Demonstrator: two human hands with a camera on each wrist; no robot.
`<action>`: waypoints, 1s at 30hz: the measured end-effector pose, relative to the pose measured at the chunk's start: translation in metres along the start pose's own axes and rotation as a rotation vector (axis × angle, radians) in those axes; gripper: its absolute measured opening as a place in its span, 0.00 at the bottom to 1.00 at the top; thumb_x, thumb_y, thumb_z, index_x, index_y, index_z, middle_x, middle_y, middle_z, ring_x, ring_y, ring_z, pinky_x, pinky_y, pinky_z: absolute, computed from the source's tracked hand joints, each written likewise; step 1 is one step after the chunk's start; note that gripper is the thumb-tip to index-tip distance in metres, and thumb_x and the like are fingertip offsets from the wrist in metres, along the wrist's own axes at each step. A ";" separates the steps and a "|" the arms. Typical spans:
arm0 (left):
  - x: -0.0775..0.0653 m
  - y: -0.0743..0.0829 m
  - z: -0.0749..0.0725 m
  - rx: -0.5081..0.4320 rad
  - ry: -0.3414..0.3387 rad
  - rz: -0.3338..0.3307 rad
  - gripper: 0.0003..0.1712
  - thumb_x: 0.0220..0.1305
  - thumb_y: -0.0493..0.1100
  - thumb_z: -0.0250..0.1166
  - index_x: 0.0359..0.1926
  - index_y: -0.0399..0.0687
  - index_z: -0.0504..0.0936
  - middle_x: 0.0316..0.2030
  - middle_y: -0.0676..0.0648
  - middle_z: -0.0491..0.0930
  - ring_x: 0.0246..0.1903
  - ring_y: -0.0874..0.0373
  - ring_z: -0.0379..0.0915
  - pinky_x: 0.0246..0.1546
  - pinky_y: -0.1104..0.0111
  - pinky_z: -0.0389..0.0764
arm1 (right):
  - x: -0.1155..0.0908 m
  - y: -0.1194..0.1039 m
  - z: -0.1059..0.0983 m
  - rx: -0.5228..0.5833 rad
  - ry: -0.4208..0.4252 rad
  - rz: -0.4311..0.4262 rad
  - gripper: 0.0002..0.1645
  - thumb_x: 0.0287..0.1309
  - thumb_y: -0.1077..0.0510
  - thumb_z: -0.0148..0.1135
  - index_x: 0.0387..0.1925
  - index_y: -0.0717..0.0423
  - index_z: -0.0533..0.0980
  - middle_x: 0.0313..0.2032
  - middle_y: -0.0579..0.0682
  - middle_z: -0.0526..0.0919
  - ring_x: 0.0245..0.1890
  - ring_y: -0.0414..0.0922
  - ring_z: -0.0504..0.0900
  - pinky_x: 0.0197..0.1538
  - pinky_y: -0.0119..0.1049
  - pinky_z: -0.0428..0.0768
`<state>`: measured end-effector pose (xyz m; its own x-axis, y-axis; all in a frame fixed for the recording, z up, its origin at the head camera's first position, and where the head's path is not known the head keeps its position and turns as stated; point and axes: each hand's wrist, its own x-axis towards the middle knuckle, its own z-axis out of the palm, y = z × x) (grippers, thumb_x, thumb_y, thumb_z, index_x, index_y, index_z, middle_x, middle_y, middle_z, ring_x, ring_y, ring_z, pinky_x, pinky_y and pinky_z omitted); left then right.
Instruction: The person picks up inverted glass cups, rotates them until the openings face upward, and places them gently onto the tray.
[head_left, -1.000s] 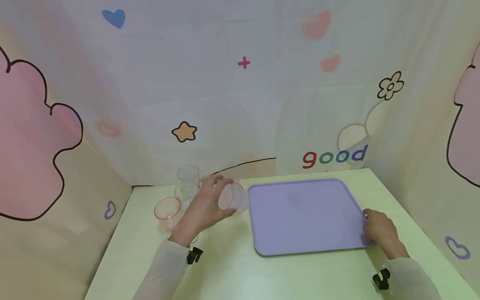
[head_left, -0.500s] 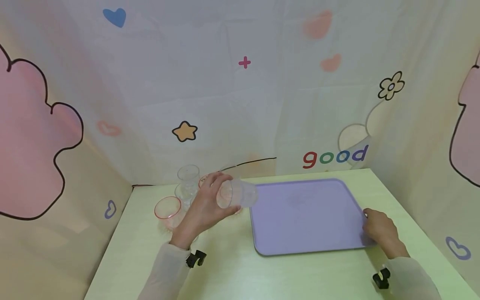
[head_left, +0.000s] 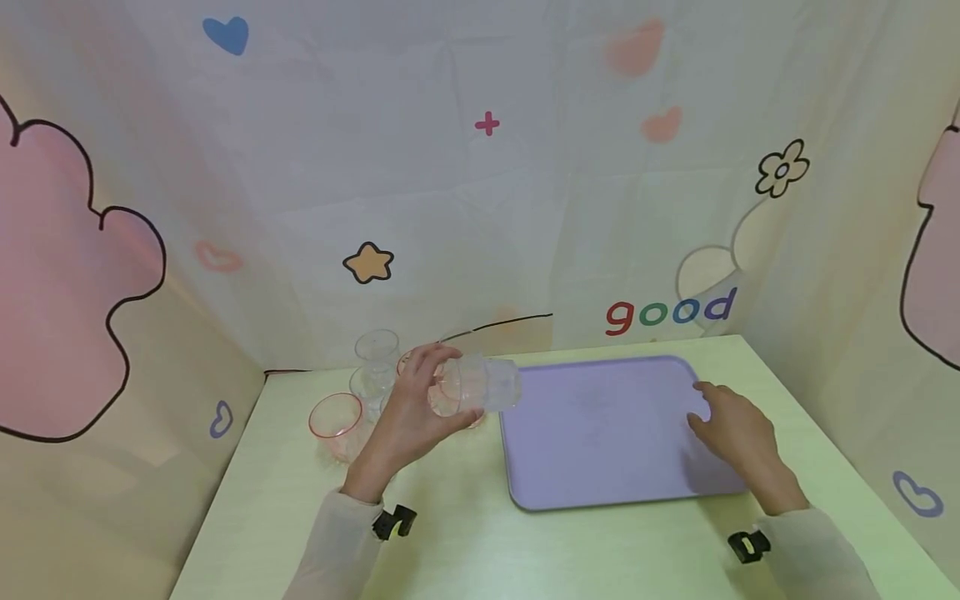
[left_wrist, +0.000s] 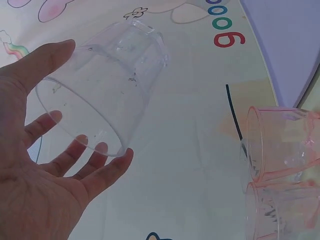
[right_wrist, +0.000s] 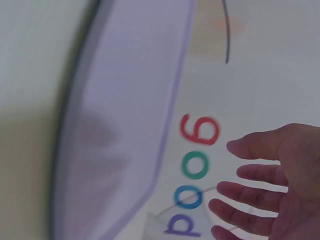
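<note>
My left hand point(head_left: 416, 408) holds a clear plastic cup point(head_left: 480, 385) near its rim, tipped on its side with the base pointing right. In the left wrist view the thumb and fingers point(left_wrist: 120, 167) spread around the cup's point(left_wrist: 117, 75) mouth. Above the right part of a purple tray point(head_left: 600, 433), my right hand point(head_left: 738, 433) hangs with fingers loosely bent and nothing in them. The right wrist view has that hand point(right_wrist: 280, 185) beside the tray point(right_wrist: 135, 75), thumb and fingers apart.
Left of the left hand stand a red-rimmed clear cup point(head_left: 336, 417) and a clear stemmed glass point(head_left: 377, 348). Pink-tinted cups point(left_wrist: 285, 145) sit low at the right in the left wrist view. A printed cloth backdrop point(head_left: 480, 208) walls the pale table point(head_left: 450, 533).
My left hand has lifted the clear cup and tipped it further over, moving it slightly right. My right hand has let go of the tray's right edge and come up over the tray.
</note>
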<state>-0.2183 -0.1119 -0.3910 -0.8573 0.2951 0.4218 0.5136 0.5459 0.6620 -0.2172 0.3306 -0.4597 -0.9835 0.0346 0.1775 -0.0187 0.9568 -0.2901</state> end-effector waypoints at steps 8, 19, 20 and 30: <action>-0.002 -0.001 0.002 -0.140 0.039 0.003 0.43 0.46 0.44 0.80 0.63 0.51 0.69 0.64 0.48 0.63 0.61 0.48 0.67 0.59 0.56 0.79 | -0.002 -0.051 -0.020 0.102 0.180 -0.148 0.30 0.56 0.56 0.67 0.59 0.61 0.72 0.52 0.65 0.80 0.46 0.62 0.82 0.39 0.60 0.80; -0.002 0.002 0.005 -0.307 0.081 -0.014 0.44 0.46 0.39 0.79 0.64 0.49 0.68 0.61 0.47 0.66 0.61 0.48 0.66 0.58 0.57 0.79 | -0.005 -0.113 -0.040 0.417 0.231 -0.395 0.27 0.57 0.60 0.69 0.59 0.56 0.74 0.52 0.54 0.82 0.47 0.50 0.83 0.40 0.44 0.87; -0.001 0.003 0.005 -0.320 0.084 -0.016 0.44 0.46 0.38 0.79 0.64 0.49 0.68 0.61 0.47 0.66 0.61 0.48 0.66 0.58 0.57 0.79 | -0.005 -0.118 -0.041 0.442 0.229 -0.412 0.27 0.57 0.59 0.69 0.59 0.56 0.75 0.52 0.53 0.82 0.47 0.48 0.83 0.40 0.41 0.87; 0.004 0.009 0.010 -0.400 0.098 -0.024 0.42 0.47 0.37 0.78 0.63 0.50 0.68 0.60 0.49 0.68 0.61 0.50 0.65 0.59 0.57 0.78 | -0.005 -0.164 -0.055 0.739 0.033 -0.448 0.32 0.60 0.57 0.67 0.65 0.43 0.70 0.61 0.44 0.75 0.55 0.38 0.77 0.49 0.31 0.84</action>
<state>-0.2180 -0.0979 -0.3898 -0.8719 0.1992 0.4474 0.4829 0.1977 0.8531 -0.1996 0.1893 -0.3610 -0.8501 -0.2813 0.4452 -0.5267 0.4501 -0.7211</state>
